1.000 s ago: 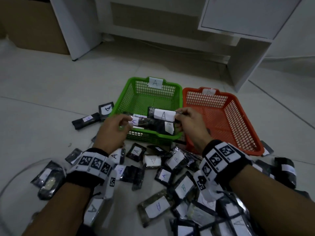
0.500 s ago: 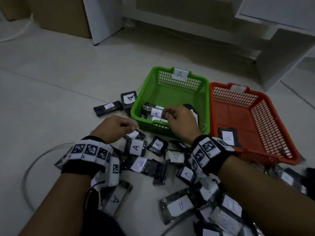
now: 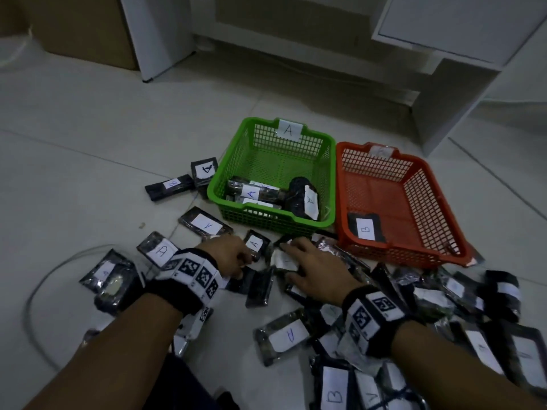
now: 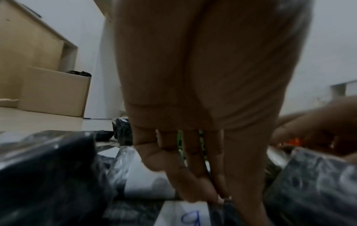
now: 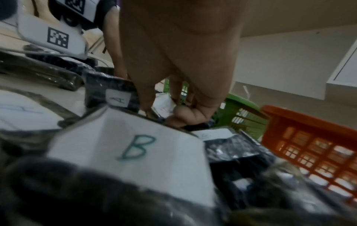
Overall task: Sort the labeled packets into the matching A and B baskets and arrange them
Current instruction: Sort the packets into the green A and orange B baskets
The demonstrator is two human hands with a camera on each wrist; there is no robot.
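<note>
The green basket (image 3: 266,224), tagged A, holds a few A packets (image 3: 251,192). Beside it on the right, the orange basket (image 3: 414,250) holds one B packet (image 3: 365,227). Many dark labelled packets lie on the floor in front of both baskets. My left hand (image 3: 247,257) is down in this pile, just beside an A packet (image 3: 255,243). In the left wrist view its fingertips (image 4: 214,197) pinch the dark edge of a packet with a blue-lettered label (image 4: 185,214). My right hand (image 3: 288,250) curls round a white-labelled packet (image 5: 164,104) near the green basket's front.
A grey cable (image 3: 38,285) loops over the tiles at the left. A white cabinet (image 3: 444,93) stands behind the baskets, with a cardboard box (image 3: 83,28) at the far left. More packets are heaped at the lower right, a B one (image 5: 135,146) under my right wrist.
My right hand let go of the A packet in the green basket and dropped back to the pile. My left hand also came down onto the packets.
</note>
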